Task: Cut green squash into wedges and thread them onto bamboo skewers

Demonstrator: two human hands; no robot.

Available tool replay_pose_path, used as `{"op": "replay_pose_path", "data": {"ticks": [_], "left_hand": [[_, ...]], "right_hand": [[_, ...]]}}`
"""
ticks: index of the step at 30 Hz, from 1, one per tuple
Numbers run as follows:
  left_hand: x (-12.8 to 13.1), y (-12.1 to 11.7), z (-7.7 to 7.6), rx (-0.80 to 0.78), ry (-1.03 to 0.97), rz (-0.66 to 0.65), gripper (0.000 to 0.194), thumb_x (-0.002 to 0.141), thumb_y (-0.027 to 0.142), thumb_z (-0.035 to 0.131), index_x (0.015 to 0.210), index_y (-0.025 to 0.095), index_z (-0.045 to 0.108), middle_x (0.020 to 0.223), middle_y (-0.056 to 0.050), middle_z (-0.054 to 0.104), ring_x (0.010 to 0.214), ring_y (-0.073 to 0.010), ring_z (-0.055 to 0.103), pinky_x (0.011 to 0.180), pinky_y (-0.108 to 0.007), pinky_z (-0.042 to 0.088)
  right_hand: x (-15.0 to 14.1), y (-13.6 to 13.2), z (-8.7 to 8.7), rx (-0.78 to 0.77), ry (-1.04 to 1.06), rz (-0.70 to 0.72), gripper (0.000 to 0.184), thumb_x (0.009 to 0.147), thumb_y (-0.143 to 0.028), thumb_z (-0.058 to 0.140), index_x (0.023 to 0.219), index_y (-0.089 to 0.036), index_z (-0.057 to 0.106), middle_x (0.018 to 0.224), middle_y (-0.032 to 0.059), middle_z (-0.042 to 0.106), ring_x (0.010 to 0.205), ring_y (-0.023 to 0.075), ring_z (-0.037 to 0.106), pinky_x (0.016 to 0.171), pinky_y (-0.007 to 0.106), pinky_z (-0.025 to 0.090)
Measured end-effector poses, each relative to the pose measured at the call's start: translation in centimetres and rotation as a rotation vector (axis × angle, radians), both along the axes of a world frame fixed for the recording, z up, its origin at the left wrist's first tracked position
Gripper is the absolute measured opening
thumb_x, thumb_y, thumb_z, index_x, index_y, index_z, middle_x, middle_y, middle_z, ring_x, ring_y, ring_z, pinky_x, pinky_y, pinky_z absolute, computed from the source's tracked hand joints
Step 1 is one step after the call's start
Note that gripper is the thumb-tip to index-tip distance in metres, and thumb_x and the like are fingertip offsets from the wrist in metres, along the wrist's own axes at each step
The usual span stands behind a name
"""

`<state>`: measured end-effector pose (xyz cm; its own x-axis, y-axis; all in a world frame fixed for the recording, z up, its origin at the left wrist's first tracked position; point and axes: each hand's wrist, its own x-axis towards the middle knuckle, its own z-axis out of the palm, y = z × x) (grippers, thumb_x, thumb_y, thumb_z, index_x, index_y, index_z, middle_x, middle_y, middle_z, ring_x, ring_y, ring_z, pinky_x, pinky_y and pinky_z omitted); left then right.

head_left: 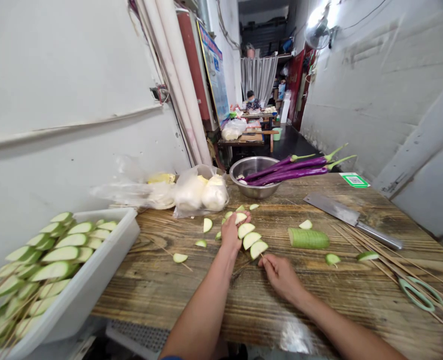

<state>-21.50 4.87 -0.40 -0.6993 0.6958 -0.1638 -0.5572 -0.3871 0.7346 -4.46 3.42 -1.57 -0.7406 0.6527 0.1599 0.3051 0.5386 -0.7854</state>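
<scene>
My right hand point(283, 276) is closed in a pinch on the near end of a thin bamboo skewer, most of which is hidden. Several half-round zucchini slices point(252, 240) sit in a row along it, pale flesh facing up. At the row's far end, my left hand point(232, 232) is closed around a zucchini slice point(240, 218); its fingertips are partly hidden. Loose slices, one a half-round point(207, 225), lie around my left hand. To the right of the row rests an uncut length of zucchini point(309, 238) with a small slice point(305, 224) behind it.
A white bin point(119, 235) at left holds many skewered slices. Behind are plastic bags point(200, 190) and a steel bowl point(257, 192) with purple eggplants point(292, 172). A cleaver point(334, 209), loose skewers point(384, 257) and scissors point(418, 295) lie right. A person point(252, 102) sits far back.
</scene>
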Motion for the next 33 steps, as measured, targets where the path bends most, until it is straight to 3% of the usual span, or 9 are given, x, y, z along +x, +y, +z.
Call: {"op": "replay_pose_path", "data": {"ticks": [14,33], "left_hand": [[0.46,-0.11,0.37,-0.007,-0.029,-0.012,0.014,0.077,0.021,0.051,0.073,0.011,0.060,0.077,-0.010,0.068,0.073,-0.0163,0.065,0.078,-0.033,0.050],[0.61,-0.08,-0.29,0.004,-0.015,-0.071,0.011,0.076,0.028,0.055,0.075,0.017,0.059,0.080,-0.008,0.067,0.075,-0.0187,0.063,0.080,-0.038,0.048]], "right_hand": [[-0.07,-0.17,-0.51,0.054,0.058,0.003,0.028,0.084,-0.023,0.033,0.071,-0.016,0.056,0.058,0.0013,0.055,0.053,0.0129,0.049,0.053,0.021,0.034],[-0.26,-0.24,-0.48,0.095,0.083,-0.015,0.027,0.084,-0.021,0.033,0.071,-0.016,0.056,0.058,0.0019,0.056,0.052,0.0129,0.050,0.051,0.021,0.034]]}}
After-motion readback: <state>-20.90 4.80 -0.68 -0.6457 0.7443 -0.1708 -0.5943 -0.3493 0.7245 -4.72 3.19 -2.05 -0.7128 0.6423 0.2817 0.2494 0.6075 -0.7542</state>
